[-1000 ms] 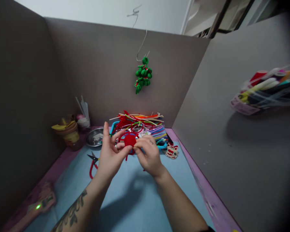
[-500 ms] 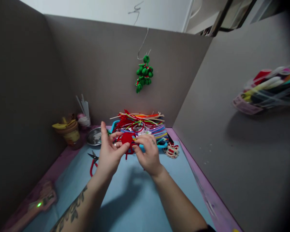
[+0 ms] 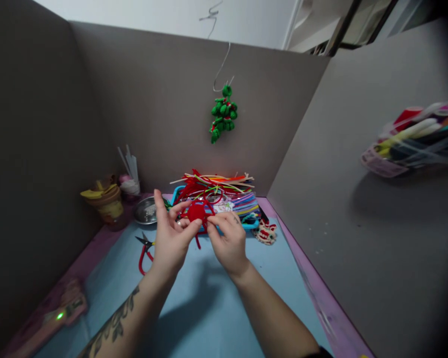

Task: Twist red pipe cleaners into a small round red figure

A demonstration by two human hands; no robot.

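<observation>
A red fuzzy craft piece (image 3: 196, 212), round in the middle with thin strands like pipe cleaners sticking out, is held up above the blue mat. My left hand (image 3: 171, 238) pinches its round part between thumb and fingers, with the index finger raised. On the piece's right side, my right hand (image 3: 227, 241) is closed in a pinch on one of the red strands. Just behind my hands lies a blue basket (image 3: 251, 226) full of colourful pipe cleaners (image 3: 244, 204). Red-handled pliers or snips (image 3: 145, 253) rest on the mat left of my left wrist.
A metal bowl (image 3: 145, 211) with small pale bits and a terracotta-coloured pot (image 3: 106, 204) stand at the left. A pink glue gun (image 3: 61, 315) with a green light lies front left. A red-and-white face ornament (image 3: 266, 232) sits right of the basket. A green ornament (image 3: 224, 114) hangs ahead.
My right fingers have shifted slightly lower along the piece's right side. The red strands now spread differently, with one hanging lower. My left hand keeps its hold.
</observation>
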